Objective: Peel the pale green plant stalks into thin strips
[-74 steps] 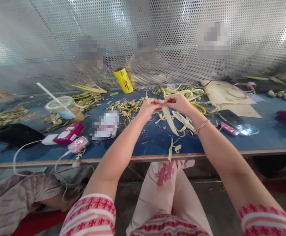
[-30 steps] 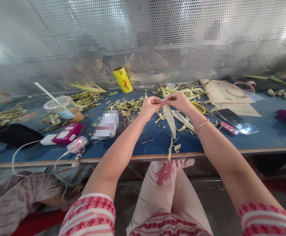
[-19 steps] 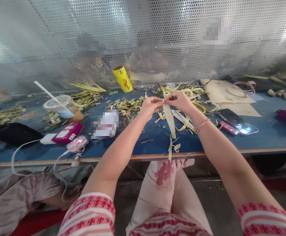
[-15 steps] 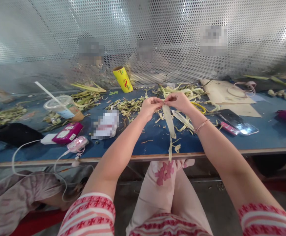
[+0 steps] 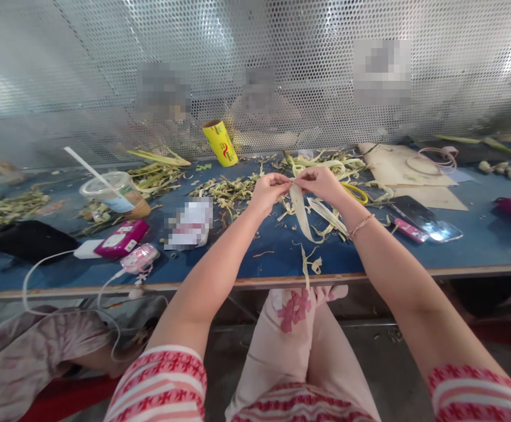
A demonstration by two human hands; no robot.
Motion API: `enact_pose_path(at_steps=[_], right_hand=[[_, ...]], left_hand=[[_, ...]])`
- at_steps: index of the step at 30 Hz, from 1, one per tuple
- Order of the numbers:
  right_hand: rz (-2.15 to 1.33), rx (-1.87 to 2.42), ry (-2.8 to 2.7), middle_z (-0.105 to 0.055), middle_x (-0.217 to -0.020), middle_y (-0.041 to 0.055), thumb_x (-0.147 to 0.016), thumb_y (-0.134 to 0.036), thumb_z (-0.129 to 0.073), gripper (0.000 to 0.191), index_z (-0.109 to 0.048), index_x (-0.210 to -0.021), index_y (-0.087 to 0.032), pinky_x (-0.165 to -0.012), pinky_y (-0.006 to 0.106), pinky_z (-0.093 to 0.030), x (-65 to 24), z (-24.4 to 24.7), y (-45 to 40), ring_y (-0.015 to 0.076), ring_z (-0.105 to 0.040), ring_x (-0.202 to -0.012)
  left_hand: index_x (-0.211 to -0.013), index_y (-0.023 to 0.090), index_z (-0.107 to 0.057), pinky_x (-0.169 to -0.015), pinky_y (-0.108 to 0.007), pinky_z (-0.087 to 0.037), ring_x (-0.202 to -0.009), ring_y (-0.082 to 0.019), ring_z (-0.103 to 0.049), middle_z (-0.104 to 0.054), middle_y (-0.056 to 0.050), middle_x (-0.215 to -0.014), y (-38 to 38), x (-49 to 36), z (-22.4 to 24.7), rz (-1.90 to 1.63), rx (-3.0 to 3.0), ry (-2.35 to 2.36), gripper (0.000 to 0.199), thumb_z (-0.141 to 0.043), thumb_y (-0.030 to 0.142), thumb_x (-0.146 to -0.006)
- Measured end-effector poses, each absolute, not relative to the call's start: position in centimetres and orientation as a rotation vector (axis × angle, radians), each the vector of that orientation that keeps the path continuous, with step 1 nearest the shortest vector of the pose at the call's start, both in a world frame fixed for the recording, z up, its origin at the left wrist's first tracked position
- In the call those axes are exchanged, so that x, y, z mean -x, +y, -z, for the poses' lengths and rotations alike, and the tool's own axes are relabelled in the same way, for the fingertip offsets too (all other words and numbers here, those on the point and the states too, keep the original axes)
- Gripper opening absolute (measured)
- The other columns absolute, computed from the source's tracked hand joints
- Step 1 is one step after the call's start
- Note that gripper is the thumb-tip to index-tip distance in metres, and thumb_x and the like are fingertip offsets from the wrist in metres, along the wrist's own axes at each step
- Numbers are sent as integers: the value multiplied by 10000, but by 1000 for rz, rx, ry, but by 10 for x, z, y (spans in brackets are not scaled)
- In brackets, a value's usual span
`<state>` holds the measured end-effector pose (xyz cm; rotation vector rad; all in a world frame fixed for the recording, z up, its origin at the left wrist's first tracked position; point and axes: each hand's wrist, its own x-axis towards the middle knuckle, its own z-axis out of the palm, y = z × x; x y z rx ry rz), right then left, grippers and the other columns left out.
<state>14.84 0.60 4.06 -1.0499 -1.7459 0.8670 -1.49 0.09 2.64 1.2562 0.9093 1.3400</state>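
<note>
Between my fingertips hangs a pale, flat strip of plant leaf (image 5: 300, 215), its lower end curling just above the table. My left hand (image 5: 268, 193) pinches the top of the strip, fingers pressed together. Close against it, my right hand (image 5: 319, 183) pinches the same end. The exact grip point is partly covered by the fingers. Below the strip a thin pale scrap (image 5: 306, 266) lies over the table's front edge. Beside my right wrist is another pale leaf strip (image 5: 328, 215). Behind my hands lies a tangle of peeled strips (image 5: 334, 161).
A blue table (image 5: 229, 264) holds a heap of leaf shreds (image 5: 227, 190), a yellow cardboard tube (image 5: 220, 143), a plastic cup with a straw (image 5: 110, 190), a purple pack (image 5: 122, 239) and a phone (image 5: 426, 217). Behind stands a perforated metal panel (image 5: 308, 53). Another person's legs (image 5: 40, 346) are at left.
The held strip's lower end has swung slightly and now curls to the right, apart from the scrap at the table edge. Both hands stay pinched in nearly the same place.
</note>
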Motion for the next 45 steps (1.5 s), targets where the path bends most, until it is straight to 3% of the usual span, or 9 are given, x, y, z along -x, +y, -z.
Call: enact_pose_path(at_steps=[9, 28, 45], right_hand=[[-777, 1053, -1817, -632, -684, 13, -692, -188, -694, 73, -685, -745, -138, -637, 276, -451, -152, -42, 8, 105, -540, -616], [-793, 975, -1842, -615, -651, -4, -708, -260, -664, 112, -661, -751, -157, -617, 260, -452, -152, -40, 8, 104, -542, -600], [-849, 1008, -1791, -599, -609, -7, -745, -272, -660, 116, -659, -753, -156, -614, 268, -466, -149, -39, 8, 109, -540, -579]], left_hand=[[-695, 139, -598, -695, -243, -490, -650, -84, -608, -672, 5, -699, 6, 17, -21, -1371, -1374, 893, 180, -715, 59, -585], [-736, 168, -618, -662, -248, -472, -632, -105, -592, -627, 9, -667, 9, 17, -15, -1414, -1562, 922, 114, -705, 229, -696], [-714, 158, -570, -737, -246, -471, -683, -90, -591, -639, 21, -699, -2, 11, -25, -1472, -1417, 899, 218, -732, 71, -597]])
